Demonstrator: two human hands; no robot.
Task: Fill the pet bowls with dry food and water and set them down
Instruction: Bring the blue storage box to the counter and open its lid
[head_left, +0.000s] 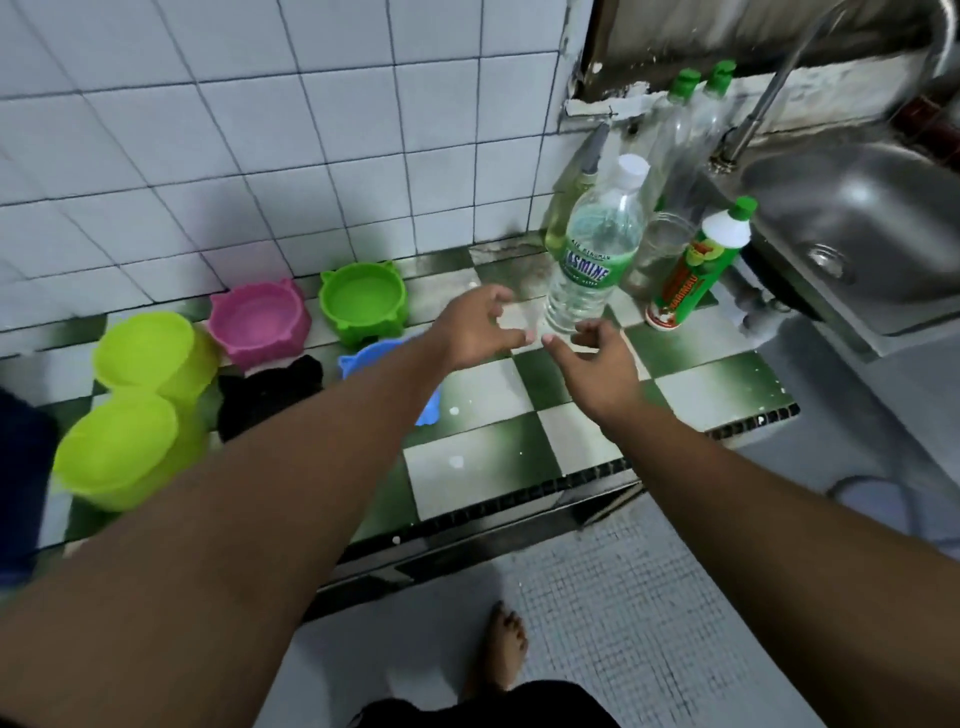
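A clear water bottle with a white cap and green label stands upright on the green-and-white checkered counter. My left hand and my right hand hover just in front of its base, fingers loosely spread, holding nothing. A green cat-shaped pet bowl and a pink one sit by the tiled wall. A blue bowl lies partly hidden under my left forearm, and a black bowl is beside it. Two lime-green containers stand at the left.
Behind the water bottle stand other clear bottles with green caps, a glass jar and a green dish-soap bottle. A steel sink with a tap is at the right. My bare foot is on the grey floor.
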